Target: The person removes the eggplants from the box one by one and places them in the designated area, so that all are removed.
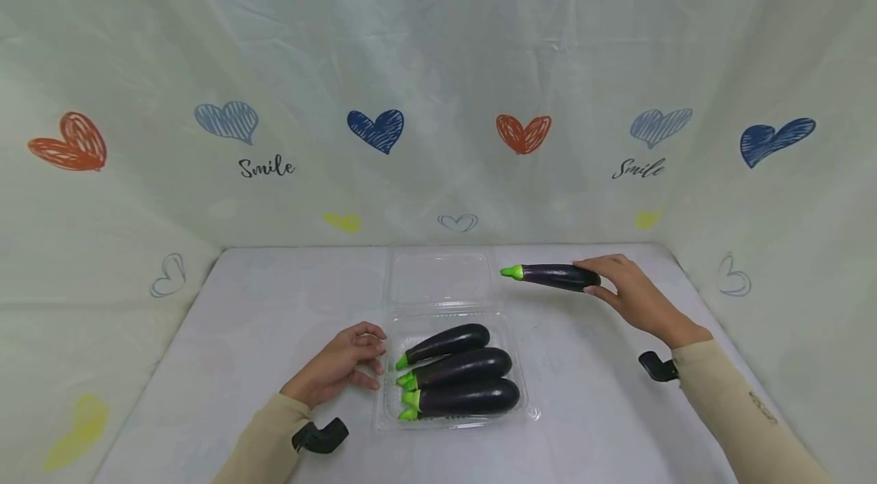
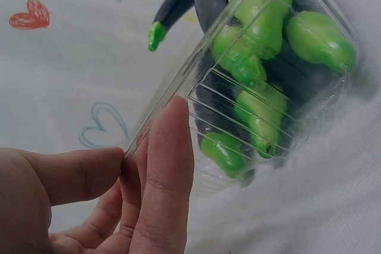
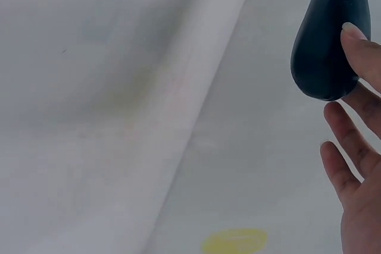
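Left arm: my forearm, in its beige sleeve (image 1: 263, 434), comes up from the lower left, and my left hand (image 1: 346, 361) is turned toward the container, low beside its left edge.
Left fingers: my thumb and fingers close from either side on the rim of the clear container (image 1: 455, 425), pinching it.
Right arm: my other forearm slants in from the lower right and reaches farther forward; my right hand (image 1: 626, 292) is raised above the table (image 1: 582, 415).
Right fingers: my thumb and forefinger pinch the rounded end of an eggplant (image 1: 551, 276); the two lowest fingers lie apart, off its skin.
Held eggplant: off the table, nearly level, its green stem pointing left toward the open lid (image 1: 441, 278), just beside that lid's right edge.
Filled tray: three eggplants (image 1: 462, 368) show on top, stems to my left; more green ends show under them.
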A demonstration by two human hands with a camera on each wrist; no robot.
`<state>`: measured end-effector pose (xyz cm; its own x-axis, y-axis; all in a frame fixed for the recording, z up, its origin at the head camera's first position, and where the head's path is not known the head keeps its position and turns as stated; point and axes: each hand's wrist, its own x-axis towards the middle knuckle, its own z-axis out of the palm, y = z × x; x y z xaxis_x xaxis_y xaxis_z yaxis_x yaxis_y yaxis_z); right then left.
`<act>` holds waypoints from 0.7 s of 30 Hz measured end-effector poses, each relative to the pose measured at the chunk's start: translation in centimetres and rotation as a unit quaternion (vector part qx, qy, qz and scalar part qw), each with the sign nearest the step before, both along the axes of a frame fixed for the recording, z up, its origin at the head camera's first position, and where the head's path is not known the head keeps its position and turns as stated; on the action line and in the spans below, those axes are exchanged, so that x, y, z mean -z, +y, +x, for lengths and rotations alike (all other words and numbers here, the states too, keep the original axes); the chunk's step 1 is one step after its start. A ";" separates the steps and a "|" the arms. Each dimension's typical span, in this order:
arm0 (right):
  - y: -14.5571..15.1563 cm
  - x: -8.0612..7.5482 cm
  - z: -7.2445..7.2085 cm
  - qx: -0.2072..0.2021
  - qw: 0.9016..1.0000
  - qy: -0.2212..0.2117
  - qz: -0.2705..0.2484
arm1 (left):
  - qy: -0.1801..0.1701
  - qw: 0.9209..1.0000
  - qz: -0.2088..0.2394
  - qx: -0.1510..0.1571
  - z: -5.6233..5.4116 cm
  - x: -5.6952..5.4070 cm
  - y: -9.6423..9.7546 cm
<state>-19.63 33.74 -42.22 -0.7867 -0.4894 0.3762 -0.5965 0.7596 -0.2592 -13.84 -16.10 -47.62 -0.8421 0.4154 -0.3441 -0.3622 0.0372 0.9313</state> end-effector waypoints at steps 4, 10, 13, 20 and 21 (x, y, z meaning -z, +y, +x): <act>1.0 0.8 -0.5 0.021 0.999 -0.031 0.002 | 0.001 1.000 0.000 0.000 0.0 0.1 0.0; 2.1 2.1 -1.1 0.044 0.996 -0.070 0.012 | 0.003 1.000 0.004 -0.001 -0.1 0.2 -0.1; 2.5 2.8 -1.4 0.039 0.997 -0.065 0.014 | 0.004 1.000 0.003 -0.001 -0.1 0.2 -0.1; 2.9 3.9 -1.9 0.024 0.998 -0.063 0.009 | 0.004 1.000 0.003 -0.001 -0.1 0.3 -0.1; 2.9 4.0 -2.0 0.023 0.998 -0.065 0.009 | 0.004 1.000 0.002 -0.001 -0.1 0.3 -0.1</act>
<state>-21.64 36.60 -46.20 -0.8504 -0.4566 0.2616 -0.5226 0.7910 -0.3180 -13.94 -16.18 -47.92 -0.8458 0.4147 -0.3357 -0.3550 0.0323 0.9343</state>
